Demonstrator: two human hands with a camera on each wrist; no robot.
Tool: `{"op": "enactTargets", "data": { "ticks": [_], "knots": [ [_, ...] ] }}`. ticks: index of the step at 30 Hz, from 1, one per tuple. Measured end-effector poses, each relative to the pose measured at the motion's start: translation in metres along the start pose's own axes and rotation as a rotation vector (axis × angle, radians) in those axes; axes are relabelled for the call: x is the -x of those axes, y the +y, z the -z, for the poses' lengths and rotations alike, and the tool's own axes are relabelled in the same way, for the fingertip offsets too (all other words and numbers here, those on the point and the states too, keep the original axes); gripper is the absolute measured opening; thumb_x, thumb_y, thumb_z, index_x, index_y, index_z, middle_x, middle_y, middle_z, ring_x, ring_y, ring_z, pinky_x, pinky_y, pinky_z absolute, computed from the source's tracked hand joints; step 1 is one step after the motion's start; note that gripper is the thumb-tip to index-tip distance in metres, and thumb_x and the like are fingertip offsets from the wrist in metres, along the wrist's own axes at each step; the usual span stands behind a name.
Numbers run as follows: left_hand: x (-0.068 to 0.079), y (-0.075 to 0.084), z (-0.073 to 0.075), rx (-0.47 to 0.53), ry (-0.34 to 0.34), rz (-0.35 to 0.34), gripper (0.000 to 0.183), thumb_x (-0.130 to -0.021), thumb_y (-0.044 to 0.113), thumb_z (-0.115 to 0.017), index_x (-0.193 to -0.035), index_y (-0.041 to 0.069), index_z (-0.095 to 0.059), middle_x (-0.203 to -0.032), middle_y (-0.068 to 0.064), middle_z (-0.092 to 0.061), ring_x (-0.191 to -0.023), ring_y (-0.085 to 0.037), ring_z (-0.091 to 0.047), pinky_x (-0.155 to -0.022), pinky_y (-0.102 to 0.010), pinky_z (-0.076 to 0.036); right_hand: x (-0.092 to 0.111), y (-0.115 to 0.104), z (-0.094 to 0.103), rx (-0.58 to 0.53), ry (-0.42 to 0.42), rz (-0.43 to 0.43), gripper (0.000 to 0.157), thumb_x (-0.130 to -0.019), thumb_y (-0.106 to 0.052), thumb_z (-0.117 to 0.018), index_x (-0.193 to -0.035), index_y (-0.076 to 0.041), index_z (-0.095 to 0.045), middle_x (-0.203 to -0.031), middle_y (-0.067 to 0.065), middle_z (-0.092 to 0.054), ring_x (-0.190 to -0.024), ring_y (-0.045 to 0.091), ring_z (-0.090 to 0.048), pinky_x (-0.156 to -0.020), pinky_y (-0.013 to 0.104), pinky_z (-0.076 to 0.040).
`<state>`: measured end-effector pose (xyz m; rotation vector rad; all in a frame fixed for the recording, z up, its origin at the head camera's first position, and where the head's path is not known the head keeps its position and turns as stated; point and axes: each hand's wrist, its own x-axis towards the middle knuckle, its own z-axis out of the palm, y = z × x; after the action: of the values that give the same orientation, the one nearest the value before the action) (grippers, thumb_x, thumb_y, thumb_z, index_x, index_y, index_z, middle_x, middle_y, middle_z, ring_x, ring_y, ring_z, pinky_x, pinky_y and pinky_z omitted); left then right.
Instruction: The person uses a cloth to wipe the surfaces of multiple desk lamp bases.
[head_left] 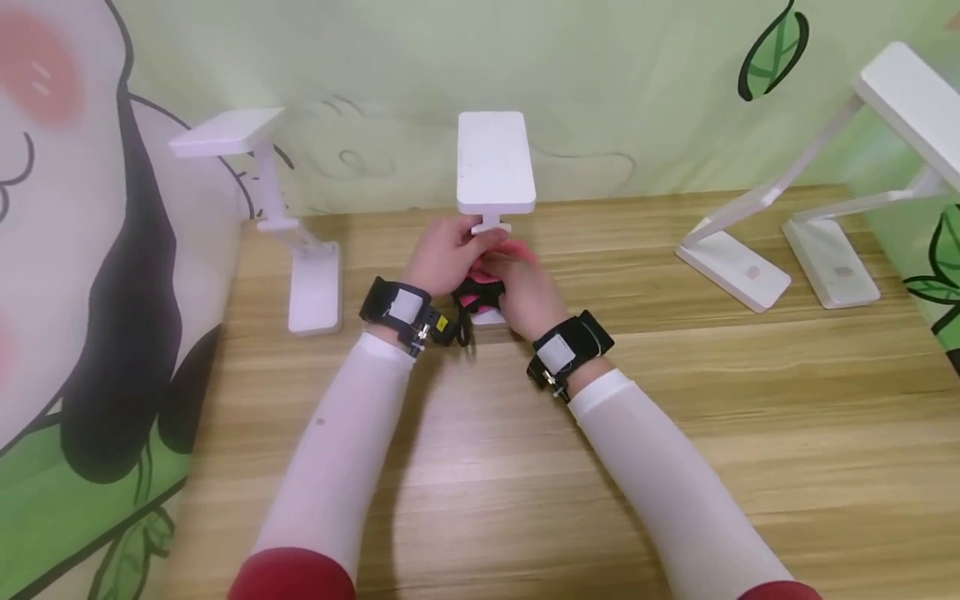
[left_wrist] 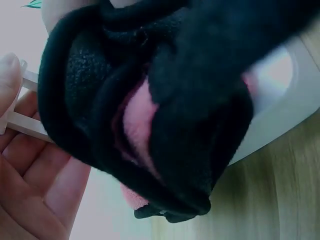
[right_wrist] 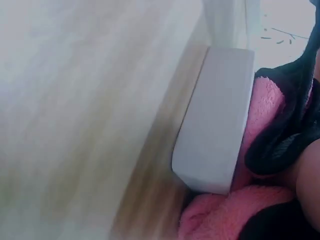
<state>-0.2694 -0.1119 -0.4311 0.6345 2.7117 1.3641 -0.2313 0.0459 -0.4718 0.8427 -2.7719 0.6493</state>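
Note:
A white desk lamp (head_left: 495,158) stands at the back middle, its flat head above both hands. My left hand (head_left: 442,257) grips the lamp's arm just below the head; in the left wrist view the thumb and fingers lie around the thin white arm (left_wrist: 31,125). My right hand (head_left: 531,296) holds a plush pink cloth with black edging (head_left: 517,248) low on the lamp. Bunched folds of this cloth (left_wrist: 140,120) fill the left wrist view. In the right wrist view the cloth touches the white lamp base (right_wrist: 215,115). Most right fingertips are hidden.
Another white lamp (head_left: 315,287) stands to the left. Two more white lamps stand on the right, one with its base (head_left: 735,271) beside the other's base (head_left: 831,262). A painted wall (head_left: 600,100) bounds the wooden table (head_left: 480,467) at the back.

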Motion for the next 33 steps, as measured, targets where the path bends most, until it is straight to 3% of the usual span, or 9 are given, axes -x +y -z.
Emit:
{"op": "enactTargets", "data": {
  "ticks": [5,11,15,18,25,30,33],
  "knots": [
    [-0.001,-0.001,0.000,0.023,-0.013,0.010,0.038,-0.099,0.045,-0.059,-0.095,0.007,-0.066,-0.065,-0.009,-0.048,-0.061,-0.021,-0.049,-0.056,-0.030,-0.037,0.008,-0.002,0.000,-0.021,-0.002,-0.020,0.052,-0.081,0.011,-0.055,-0.128,-0.010,-0.066,-0.130,0.007,-0.064,-0.128,0.022,-0.048,-0.111,0.040,-0.036],
    [-0.001,0.001,-0.003,0.022,-0.014,-0.006,0.026,-0.099,0.040,-0.061,-0.106,0.016,-0.069,-0.075,-0.007,-0.057,-0.069,-0.016,-0.048,-0.061,-0.028,-0.037,0.044,-0.017,0.017,-0.069,-0.098,-0.076,0.057,-0.081,0.016,-0.048,-0.127,-0.012,-0.067,-0.129,0.009,-0.064,-0.123,0.021,-0.052,-0.104,0.041,-0.044],
    [-0.002,0.003,-0.005,0.001,-0.014,0.018,0.029,-0.098,0.045,-0.060,-0.106,0.019,-0.068,-0.064,-0.005,-0.042,-0.062,-0.018,-0.043,-0.057,-0.029,-0.034,0.066,-0.025,0.030,-0.041,-0.183,-0.063,0.053,-0.085,0.014,-0.049,-0.127,-0.014,-0.067,-0.131,0.009,-0.062,-0.126,0.021,-0.050,-0.104,0.041,-0.044],
    [-0.004,0.004,-0.005,-0.015,-0.016,0.024,0.032,-0.097,0.049,-0.059,-0.108,0.020,-0.068,-0.063,-0.003,-0.037,-0.059,-0.019,-0.041,-0.055,-0.028,-0.033,0.071,-0.025,0.032,-0.036,-0.183,-0.054,0.054,-0.086,0.013,-0.050,-0.129,-0.015,-0.067,-0.132,0.008,-0.062,-0.125,0.021,-0.051,-0.102,0.041,-0.046],
    [-0.004,0.003,-0.004,-0.020,-0.008,0.011,0.029,-0.098,0.045,-0.061,-0.109,0.020,-0.070,-0.066,-0.002,-0.043,-0.061,-0.018,-0.040,-0.057,-0.028,-0.034,0.040,-0.014,0.018,0.016,-0.130,-0.027,0.060,-0.079,0.013,-0.053,-0.131,-0.015,-0.065,-0.132,0.007,-0.062,-0.123,0.022,-0.052,-0.100,0.043,-0.047],
    [-0.004,0.004,-0.005,-0.020,-0.004,0.006,0.038,-0.098,0.047,-0.058,-0.094,0.011,-0.068,-0.063,-0.002,-0.042,-0.060,-0.018,-0.044,-0.055,-0.029,-0.034,0.012,0.000,0.008,0.030,-0.054,-0.053,0.043,-0.092,-0.001,-0.060,-0.133,-0.016,-0.064,-0.136,0.006,-0.060,-0.128,0.020,-0.047,-0.104,0.044,-0.043],
    [-0.004,0.004,-0.006,-0.013,-0.004,0.002,0.044,-0.099,0.048,-0.057,-0.090,0.006,-0.066,-0.063,-0.003,-0.039,-0.062,-0.018,-0.044,-0.056,-0.029,-0.034,0.007,0.004,0.007,0.012,-0.016,-0.049,0.039,-0.095,-0.004,-0.060,-0.132,-0.016,-0.064,-0.135,0.006,-0.060,-0.129,0.019,-0.047,-0.104,0.043,-0.043]
  ]
}}
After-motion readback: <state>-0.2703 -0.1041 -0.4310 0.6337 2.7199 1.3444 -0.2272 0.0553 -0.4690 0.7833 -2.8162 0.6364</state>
